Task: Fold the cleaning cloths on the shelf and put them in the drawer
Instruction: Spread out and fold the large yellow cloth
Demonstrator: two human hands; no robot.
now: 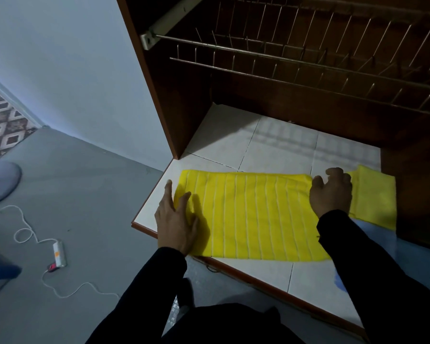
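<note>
Starting over on the far left, a patterned rug (3, 120) peeks in along the wall, and below it sits the round grey base of a fan (0, 183) on the grey floor (90, 194). A white cord (26, 227) loops across that floor to a power strip (59, 253) with something red plugged in at its near end.

Moving right you hit the brown wooden cabinet (159, 95) and its white tiled shelf (233, 142), which sticks out toward the camera. A metal dish rack (308, 60) hangs across the cabinet above the shelf.

The left hand (178, 219) lies flat on the left end of the yellow striped cloth (256, 217), fingers straight and spread pretty wide, with the outermost finger off the fabric and touching bare tile. It's pressing down, not gripping anything. The cloth itself is spread flat along the front part of the shelf, white stripes running front to back.

The right hand (332, 192) is at the cloth's right end, near the top corner, fingers curled down onto the fabric. Can't tell for sure if it's pinching the edge or just resting there. Both arms are in black sleeves (382, 269).

Just right of that hand there's a second yellow cloth (372, 197), plain-looking and smaller, lying against the cabinet's right side. Something blue (340, 284) shows on the shelf under the right sleeve, too hidden to make out.
</note>
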